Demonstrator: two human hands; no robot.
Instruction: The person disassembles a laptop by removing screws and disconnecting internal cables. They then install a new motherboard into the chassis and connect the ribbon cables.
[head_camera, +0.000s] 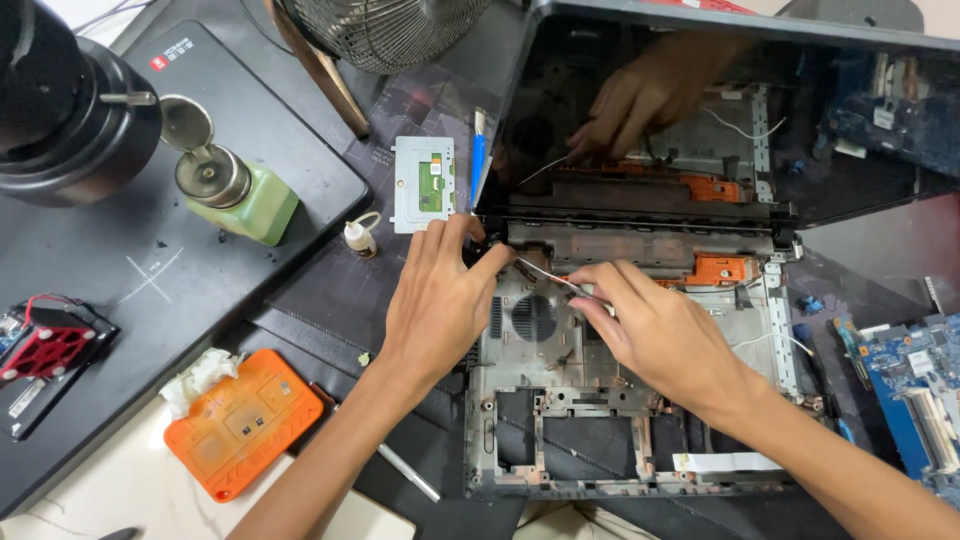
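Cluttered dark bench (300, 290), stripped laptop base (620, 400) as landmark, glossy screen (720, 120) raised behind. Left hand (440, 300) at the base's left hinge corner, fingers pressed together against the frame, gripping nothing loose. Right hand (650, 330) over the base's middle, pinching a thin white cable (545, 272) beside the fan grille (535, 318). Green solvent bottle (240, 195) well left of the base. Likely risk: cable torn by a hard pull or a snag on the frame.

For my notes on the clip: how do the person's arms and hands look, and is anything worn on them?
Both forearms are bare up to the picture's edge: no sleeves show. The left hand and right hand have no gloves, rings, watch or wrist strap.
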